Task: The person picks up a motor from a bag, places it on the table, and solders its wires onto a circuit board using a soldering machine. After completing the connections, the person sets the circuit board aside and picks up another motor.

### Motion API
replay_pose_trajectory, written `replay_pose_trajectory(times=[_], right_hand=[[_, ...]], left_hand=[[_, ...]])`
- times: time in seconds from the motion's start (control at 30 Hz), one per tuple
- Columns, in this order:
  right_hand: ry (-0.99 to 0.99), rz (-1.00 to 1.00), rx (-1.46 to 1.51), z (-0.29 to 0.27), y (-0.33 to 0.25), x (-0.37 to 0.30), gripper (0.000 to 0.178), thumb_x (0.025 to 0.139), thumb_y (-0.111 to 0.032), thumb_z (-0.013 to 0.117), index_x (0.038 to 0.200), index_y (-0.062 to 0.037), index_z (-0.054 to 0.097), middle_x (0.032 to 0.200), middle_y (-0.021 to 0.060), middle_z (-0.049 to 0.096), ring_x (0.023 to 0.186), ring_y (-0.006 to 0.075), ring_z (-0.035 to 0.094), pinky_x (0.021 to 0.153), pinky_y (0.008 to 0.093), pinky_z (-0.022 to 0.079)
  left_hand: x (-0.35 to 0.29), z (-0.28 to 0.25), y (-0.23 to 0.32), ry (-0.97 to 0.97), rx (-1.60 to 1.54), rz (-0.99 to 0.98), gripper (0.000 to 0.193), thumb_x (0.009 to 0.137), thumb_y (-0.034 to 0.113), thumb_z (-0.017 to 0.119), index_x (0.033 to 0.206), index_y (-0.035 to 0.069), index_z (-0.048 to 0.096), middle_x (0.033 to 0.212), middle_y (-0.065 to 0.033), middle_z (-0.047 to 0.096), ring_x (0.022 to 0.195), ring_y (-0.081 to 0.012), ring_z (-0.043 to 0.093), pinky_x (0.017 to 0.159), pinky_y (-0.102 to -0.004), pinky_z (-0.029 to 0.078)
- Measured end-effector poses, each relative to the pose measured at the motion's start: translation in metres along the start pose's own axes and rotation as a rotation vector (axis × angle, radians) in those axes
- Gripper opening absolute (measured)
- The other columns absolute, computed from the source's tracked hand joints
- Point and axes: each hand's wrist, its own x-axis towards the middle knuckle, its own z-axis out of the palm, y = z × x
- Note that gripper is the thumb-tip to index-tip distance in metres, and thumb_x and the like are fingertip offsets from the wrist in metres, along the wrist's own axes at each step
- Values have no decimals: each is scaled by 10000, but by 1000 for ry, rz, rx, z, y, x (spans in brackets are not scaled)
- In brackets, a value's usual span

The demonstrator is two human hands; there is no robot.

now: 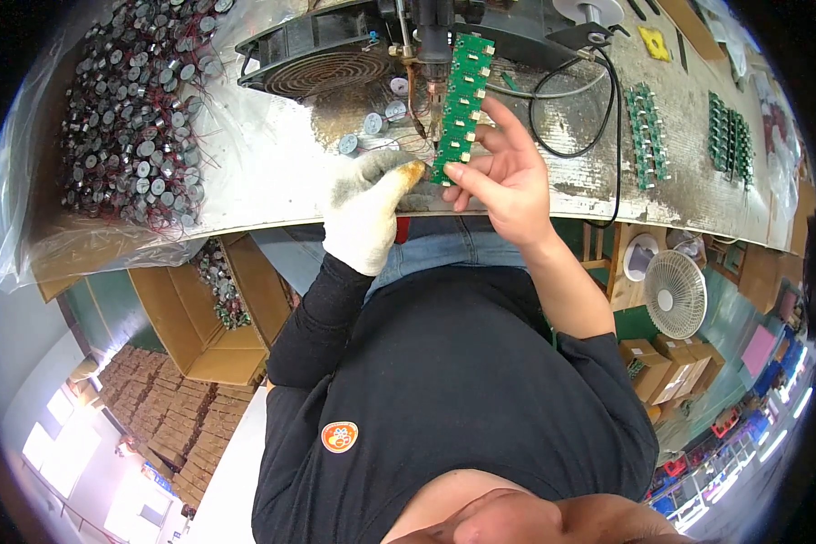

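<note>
My right hand (508,181) is closed on a long green circuit board strip (467,100), thumb on its near end and fingers behind. The strip stands tilted, with a row of small pale connectors along one edge. In a white glove stained at the thumb, my left hand (367,204) pinches close beside the strip's near end. What lies between its fingertips is too small to make out. Just beyond, the tip of a soldering machine (433,72) points down, partly hidden by the strip. Small round motors (374,123) with thin wires lie left of it.
A large heap of wired motors (136,127) covers the table's left on plastic film. A black fan (322,68) stands at the back. More board strips (646,136) lie at right, past a looped black cable (618,136). An open carton (218,335) sits below the left edge.
</note>
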Motion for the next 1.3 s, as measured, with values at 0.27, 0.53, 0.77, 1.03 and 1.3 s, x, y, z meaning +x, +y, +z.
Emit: replay_pose_trajectory(times=[0.27, 0.53, 0.77, 1.03, 1.3], right_hand=[[-11, 23, -3, 0, 0, -3, 726, 809, 102, 609, 1427, -36, 255, 1106, 200, 546, 657, 189, 654, 471, 232, 517], [-12, 16, 4, 3, -2, -4, 719, 815, 99, 604, 1429, -40, 256, 1114, 195, 545, 660, 188, 655, 473, 233, 517], [-6, 10, -7, 3, -1, -4, 714, 817, 102, 601, 1427, -38, 257, 1120, 196, 544, 666, 186, 657, 482, 233, 521], [-14, -13, -13, 1, 2, -5, 717, 817, 106, 598, 1429, -37, 251, 1122, 197, 542, 667, 186, 656, 488, 232, 520], [29, 20, 17, -1, 3, -4, 725, 810, 108, 605, 1428, -33, 253, 1122, 196, 537, 667, 190, 655, 482, 233, 513]], left_hand=[[-2, 2, -1, 7, 166, 105, 196, 877, 99, 609, 1013, -36, 647, 916, -83, 672, 822, -116, 616, 740, -249, 482], [-2, 6, 6, 18, 141, 87, 200, 878, 93, 611, 1029, -35, 638, 915, -78, 669, 829, -114, 615, 744, -247, 485], [-1, 7, 7, 8, 46, 20, 197, 880, 101, 608, 1016, -38, 639, 899, -81, 668, 810, -113, 615, 724, -249, 487], [-1, 6, 2, 38, 72, 10, 193, 874, 102, 609, 1005, -33, 650, 897, -77, 670, 791, -113, 612, 709, -255, 485], [-8, 10, 11, 113, 502, 252, 260, 822, 146, 685, 1004, -37, 648, 886, -108, 676, 783, -152, 633, 706, -281, 498]])
